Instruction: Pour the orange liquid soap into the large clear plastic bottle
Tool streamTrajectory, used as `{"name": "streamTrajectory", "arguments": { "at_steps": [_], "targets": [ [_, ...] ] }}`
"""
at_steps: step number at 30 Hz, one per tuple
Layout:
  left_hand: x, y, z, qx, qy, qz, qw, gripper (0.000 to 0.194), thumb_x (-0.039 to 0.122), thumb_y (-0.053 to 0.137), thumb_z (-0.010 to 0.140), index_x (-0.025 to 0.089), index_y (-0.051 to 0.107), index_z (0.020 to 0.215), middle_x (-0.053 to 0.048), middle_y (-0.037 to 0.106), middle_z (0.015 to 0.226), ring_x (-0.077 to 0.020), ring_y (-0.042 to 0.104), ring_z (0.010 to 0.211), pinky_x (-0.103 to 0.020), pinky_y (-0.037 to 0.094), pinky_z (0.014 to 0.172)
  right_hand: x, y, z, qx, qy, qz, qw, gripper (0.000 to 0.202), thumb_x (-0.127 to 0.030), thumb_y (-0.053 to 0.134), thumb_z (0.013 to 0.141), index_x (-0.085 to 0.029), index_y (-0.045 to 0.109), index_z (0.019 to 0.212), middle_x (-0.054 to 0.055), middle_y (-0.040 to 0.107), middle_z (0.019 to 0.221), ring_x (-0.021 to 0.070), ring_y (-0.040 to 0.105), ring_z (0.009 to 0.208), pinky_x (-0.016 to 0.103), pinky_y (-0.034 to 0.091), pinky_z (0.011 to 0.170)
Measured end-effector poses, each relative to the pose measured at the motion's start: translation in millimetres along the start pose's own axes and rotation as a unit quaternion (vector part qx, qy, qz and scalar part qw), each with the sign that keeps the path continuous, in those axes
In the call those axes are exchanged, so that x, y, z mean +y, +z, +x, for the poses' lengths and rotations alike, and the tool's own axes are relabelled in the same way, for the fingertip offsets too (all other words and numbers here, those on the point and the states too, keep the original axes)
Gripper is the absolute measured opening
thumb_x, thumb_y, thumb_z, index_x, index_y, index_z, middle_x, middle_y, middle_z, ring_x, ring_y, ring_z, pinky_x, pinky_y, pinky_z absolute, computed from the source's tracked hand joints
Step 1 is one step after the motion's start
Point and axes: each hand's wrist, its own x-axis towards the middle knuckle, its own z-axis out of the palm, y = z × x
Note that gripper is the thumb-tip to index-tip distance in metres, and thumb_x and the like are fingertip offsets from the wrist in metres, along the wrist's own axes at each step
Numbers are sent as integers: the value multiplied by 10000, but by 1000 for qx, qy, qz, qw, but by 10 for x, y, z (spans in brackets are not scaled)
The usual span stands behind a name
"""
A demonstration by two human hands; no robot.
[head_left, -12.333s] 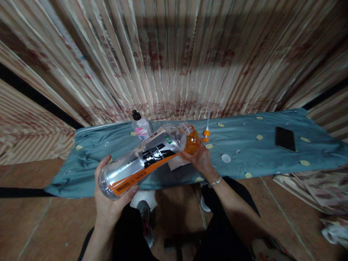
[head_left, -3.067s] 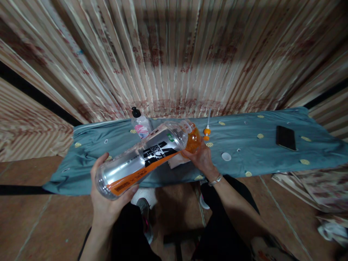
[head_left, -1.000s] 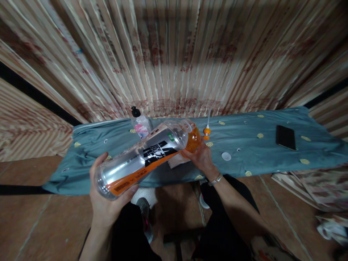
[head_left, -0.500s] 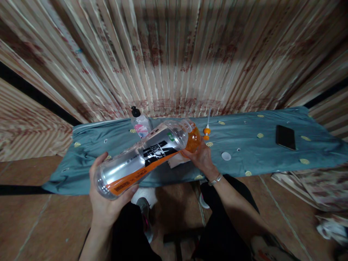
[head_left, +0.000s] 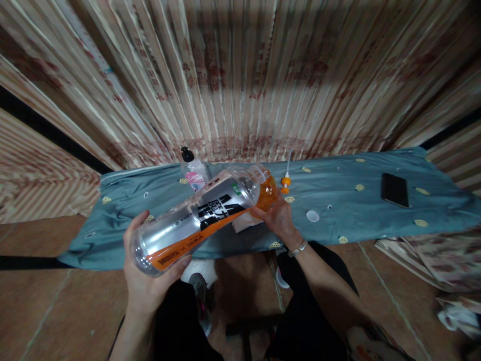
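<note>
A large clear bottle (head_left: 199, 220) with a silver, black and orange label lies tilted across the view, its neck up and to the right. My left hand (head_left: 148, 276) is wrapped round its base. At its mouth is an orange translucent container (head_left: 267, 193), which my right hand (head_left: 277, 215) grips from the right and below. Whether the mouth and the container touch is hard to make out. Behind the bottle stands a clear bottle with a black cap and pink label (head_left: 196, 174). An orange and white pump top (head_left: 286, 183) stands to the right of the orange container.
A teal patterned cloth (head_left: 323, 190) covers the table. On it are a white round disc (head_left: 312, 216), a black phone-like object (head_left: 394, 190) at the right and something pale (head_left: 246, 221) beneath the held bottle. A striped curtain (head_left: 240, 75) hangs behind.
</note>
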Motion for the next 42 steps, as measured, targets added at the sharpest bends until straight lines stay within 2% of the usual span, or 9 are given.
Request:
{"name": "streamTrajectory", "arguments": {
  "at_steps": [6, 14, 18, 20, 25, 28, 31, 33, 42],
  "targets": [
    [6, -9, 0, 10, 4, 3, 1000, 1065, 649, 1086, 628, 364, 746, 1597, -78, 839, 1235, -425, 860, 1035, -562, 755, 844, 25, 30, -7, 14, -7, 3, 1000, 978, -642, 1013, 848, -190, 670, 1644, 205, 861, 1440, 430, 866, 1334, 593, 722, 1166],
    [23, 0, -21, 3, -4, 7, 1000, 1018, 637, 1065, 679, 383, 738, 1609, -75, 823, 1267, -421, 852, 1073, -560, 757, 887, 16, 14, 8, 10, -6, 6, 1000, 982, -685, 1014, 844, -196, 682, 1629, 208, 865, 1453, 428, 869, 1324, 631, 721, 1166],
    [-26, -34, -9, 17, 7, 7, 1000, 1071, 666, 1077, 635, 366, 741, 1607, -80, 831, 1248, -429, 852, 1037, -570, 749, 861, -2, -2, 2, 6, -7, 3, 1000, 956, -658, 1004, 854, -224, 686, 1644, 175, 862, 1429, 454, 857, 1351, 632, 719, 1178],
    [-62, -70, 6, -20, 6, 10, 1000, 1087, 622, 1102, 619, 381, 734, 1613, -72, 842, 1246, -428, 864, 1031, -564, 751, 860, -10, -2, -4, 8, -11, 6, 1000, 922, -620, 997, 880, -247, 683, 1662, 152, 859, 1418, 452, 845, 1375, 604, 715, 1192],
    [-114, -133, 14, -25, -8, 2, 1000, 1075, 597, 1102, 654, 402, 719, 1639, -76, 845, 1288, -428, 867, 1077, -560, 755, 895, -24, 15, -2, 10, -1, 12, 1000, 965, -578, 1033, 836, -209, 680, 1655, 187, 858, 1429, 453, 844, 1377, 639, 712, 1192],
    [-95, -95, -1, -27, 0, 2, 1000, 1069, 595, 1106, 657, 392, 727, 1636, -82, 847, 1288, -419, 867, 1064, -546, 755, 882, -18, 22, 4, 7, 4, 11, 1000, 967, -610, 1031, 826, -218, 686, 1640, 200, 860, 1441, 449, 863, 1347, 640, 723, 1165],
    [-51, -21, -14, 19, 8, 3, 1000, 1069, 694, 1080, 648, 362, 753, 1610, -77, 843, 1255, -409, 857, 1035, -540, 742, 867, -5, 25, 3, 8, 9, 4, 1000, 969, -687, 1004, 831, -229, 683, 1623, 191, 867, 1452, 430, 873, 1331, 618, 724, 1157],
    [-27, 18, -18, 24, 13, 9, 1000, 1080, 728, 1076, 632, 349, 762, 1594, -64, 840, 1226, -396, 851, 1006, -523, 730, 845, 2, 27, 0, 12, 13, -4, 1000, 971, -720, 982, 839, -226, 675, 1615, 190, 870, 1459, 414, 872, 1332, 609, 722, 1161],
    [-10, 18, -13, 21, 18, 6, 1000, 1052, 713, 1071, 645, 342, 766, 1581, -63, 853, 1194, -390, 860, 985, -512, 735, 822, 19, 48, -3, 15, -2, -2, 1000, 965, -633, 1012, 850, -171, 670, 1626, 204, 875, 1404, 434, 869, 1330, 587, 729, 1155]
  ]
}}
